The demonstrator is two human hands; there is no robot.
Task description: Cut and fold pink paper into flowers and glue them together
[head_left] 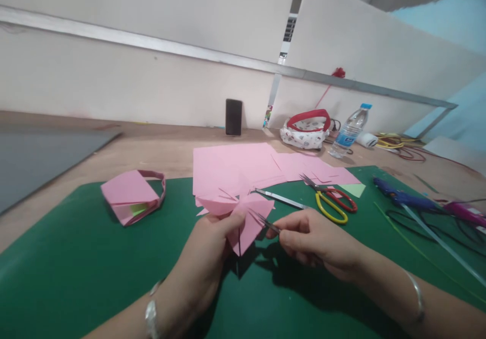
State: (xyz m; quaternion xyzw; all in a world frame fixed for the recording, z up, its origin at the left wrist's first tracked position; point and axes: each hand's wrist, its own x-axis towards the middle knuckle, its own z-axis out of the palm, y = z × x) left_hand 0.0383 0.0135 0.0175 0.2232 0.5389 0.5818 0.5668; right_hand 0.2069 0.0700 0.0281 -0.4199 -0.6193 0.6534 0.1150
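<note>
My left hand (212, 248) pinches a folded pink paper piece (250, 222) with petal-like flaps, thumb on top. In my right hand (311, 240) is a pair of thin metal tweezers (270, 224), held between thumb and fingers. Their tips lie against the right flap of the paper. Just beyond the hands, a slim silver cutter-like tool (283, 198) rests on the green mat (152, 288). Open scissors with one yellow and one red handle (329, 200) lie to its right. The fingertips of my left hand behind the paper are hidden.
Pink paper sheets (235, 164) spread over the mat's far edge. A folded pink paper box with a strap (131, 195) sits left. Blue glue gun (406, 200) and cords lie right. Behind stand a phone (233, 117), a pouch (304, 135) and a water bottle (347, 134).
</note>
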